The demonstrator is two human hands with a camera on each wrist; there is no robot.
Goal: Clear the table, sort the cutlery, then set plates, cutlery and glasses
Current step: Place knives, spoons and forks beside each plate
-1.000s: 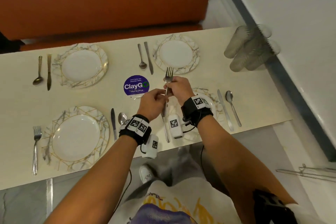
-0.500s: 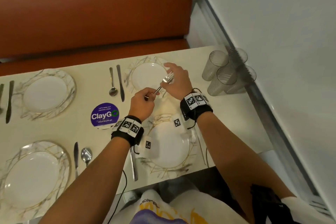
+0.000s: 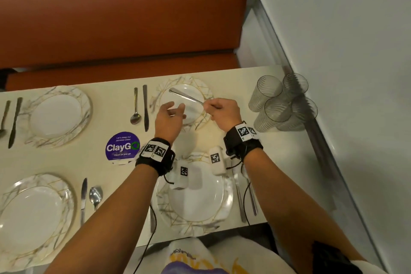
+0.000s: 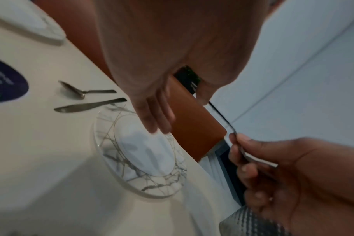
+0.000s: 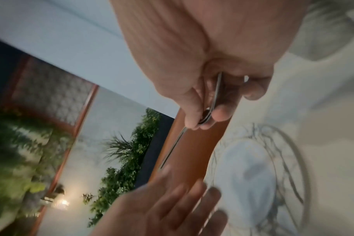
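My right hand [image 3: 223, 111] pinches a fork [image 3: 185, 96] by its handle, held above the marbled plate [image 3: 201, 125] at upper centre; the blurred tines probably point left. My left hand [image 3: 169, 118] hovers beside it, fingers spread. Four ribbed glasses [image 3: 281, 104] cluster at the right.

— What's the right hand [image 5: 208, 67] got there?
— A fork [image 5: 209, 110], pinched between thumb and fingertips; its shaft runs down and away past the orange bench [image 5: 194, 143].
— And the other hand?
— The left hand [image 5: 162, 206] is below, fingers spread and holding nothing. Beside it a marbled plate [image 5: 293, 161] sits on the pale table [image 5: 323, 111], all rather blurred. Green plants [image 5: 123, 161] behind.
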